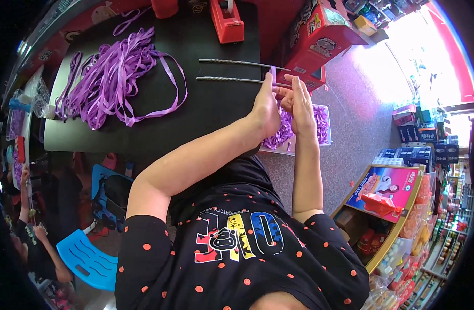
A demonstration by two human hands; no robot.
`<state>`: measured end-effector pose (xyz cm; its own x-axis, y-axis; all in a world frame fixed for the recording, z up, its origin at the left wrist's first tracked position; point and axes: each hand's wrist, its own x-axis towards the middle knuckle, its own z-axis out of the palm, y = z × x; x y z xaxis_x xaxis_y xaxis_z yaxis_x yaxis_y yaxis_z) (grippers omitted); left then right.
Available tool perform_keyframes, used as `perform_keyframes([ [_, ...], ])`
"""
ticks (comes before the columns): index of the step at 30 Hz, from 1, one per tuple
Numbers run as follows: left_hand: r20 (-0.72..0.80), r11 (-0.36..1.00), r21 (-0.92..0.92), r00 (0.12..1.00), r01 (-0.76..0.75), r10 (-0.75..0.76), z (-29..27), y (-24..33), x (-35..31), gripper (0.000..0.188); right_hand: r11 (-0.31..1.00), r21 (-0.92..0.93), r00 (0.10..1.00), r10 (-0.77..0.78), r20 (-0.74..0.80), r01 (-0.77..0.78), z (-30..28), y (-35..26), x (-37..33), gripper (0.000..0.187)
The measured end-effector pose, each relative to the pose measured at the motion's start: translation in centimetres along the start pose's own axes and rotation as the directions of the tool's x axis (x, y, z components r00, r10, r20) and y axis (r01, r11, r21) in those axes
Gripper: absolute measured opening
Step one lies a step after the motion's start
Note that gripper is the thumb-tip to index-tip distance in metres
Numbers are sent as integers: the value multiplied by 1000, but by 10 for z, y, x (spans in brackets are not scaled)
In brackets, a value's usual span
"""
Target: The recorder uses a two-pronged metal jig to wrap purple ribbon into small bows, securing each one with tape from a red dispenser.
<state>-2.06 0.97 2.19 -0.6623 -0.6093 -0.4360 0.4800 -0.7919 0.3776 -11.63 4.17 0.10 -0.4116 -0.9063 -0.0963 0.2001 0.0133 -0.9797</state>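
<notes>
Purple ribbon strip (pixel 273 74) was pinched between left hand (pixel 266 108) and right hand (pixel 300 103), fingers pressed together, just past the two metal rods (pixel 237 71), above the ribbon-filled tray (pixel 325 124).

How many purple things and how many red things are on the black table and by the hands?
Purple: 2, the loose ribbon pile and the clear tray of ribbon pieces.
Red: 2, the tape dispenser and the big box.
Total: 4

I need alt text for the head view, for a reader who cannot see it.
Two hands, left hand and right hand, hold a purple strip at two metal rods on a black table. A ribbon pile lies left, a ribbon tray beneath.
</notes>
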Motion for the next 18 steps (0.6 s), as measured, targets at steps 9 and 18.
perform_keyframes([
  [9, 252, 989, -141, 965, -39, 74, -27, 3, 14, 68, 996, -44, 989, -76, -130, 71, 2, 0, -13, 34],
  [18, 160, 986, -158, 985, -44, 70, -21, 4, 4, 68, 823, -397, 898, -441, 3, 406, 41, -79, 78, 20],
])
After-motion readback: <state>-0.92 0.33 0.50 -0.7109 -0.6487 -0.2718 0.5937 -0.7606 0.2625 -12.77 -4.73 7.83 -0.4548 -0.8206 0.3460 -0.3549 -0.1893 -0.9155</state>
